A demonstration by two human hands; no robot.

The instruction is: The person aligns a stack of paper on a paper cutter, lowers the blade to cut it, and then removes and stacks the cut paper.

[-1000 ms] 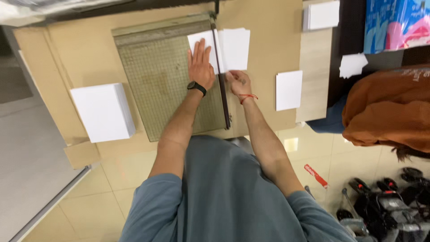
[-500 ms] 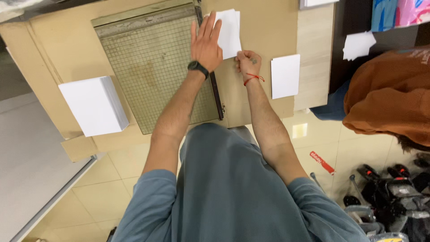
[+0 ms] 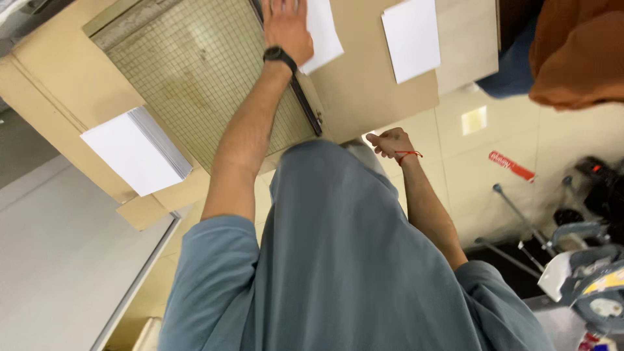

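While the left hand point(image 3: 285, 26) lies flat and open on a white sheet of paper point(image 3: 323, 29), pinning it across the right edge of the gridded paper cutter point(image 3: 195, 71), the right hand point(image 3: 390, 142) hangs well below, off the front edge of the surface point(image 3: 364, 91), curled into a loose fist. Whether that fist has hold of the cutter's handle cannot be told; the fingers are closed, but nothing shows clearly inside them. A black watch sits on the left wrist and a red thread on the right.

The cutter's dark blade arm point(image 3: 304, 104) lies down along the board's right edge, running under the left forearm toward the near corner. The sheet sticks out to the right past that edge, partly hidden by the hand.

As for progress, my reading is that the work is somewhere in the middle. 1 thick stack of white paper point(image 3: 133, 151) waits to the left of the cutter, near the surface's front corner, and looks untouched. 1 smaller white piece point(image 3: 411, 38) lies apart on the right, possibly an already trimmed one. With the blade low and the sheet held in place, the present cut seems either just made or about to be, and most of the stack remains.
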